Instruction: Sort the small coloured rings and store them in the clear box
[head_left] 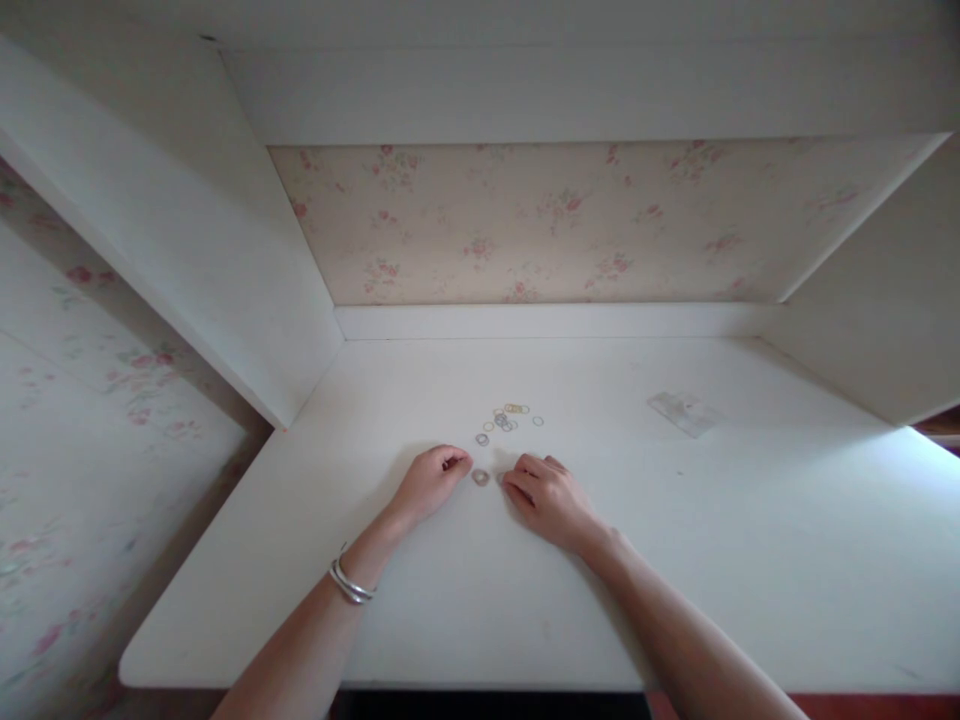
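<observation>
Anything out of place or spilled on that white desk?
Nothing looks spilled. One thin grey ring sits alone, right of the loose cluster of gold and silver rings, as if strayed. Farther right, a flat, clear plastic packet lies at a slant.

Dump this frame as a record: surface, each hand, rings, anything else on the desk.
surface: white desk
left hand: curled, beside near rings; grip unclear
right hand: curled, ring partly hidden against it; grip unclear
far rings: silver and gold-toned, loose cluster beyond hands
clear packet: flat, right of rings
</observation>
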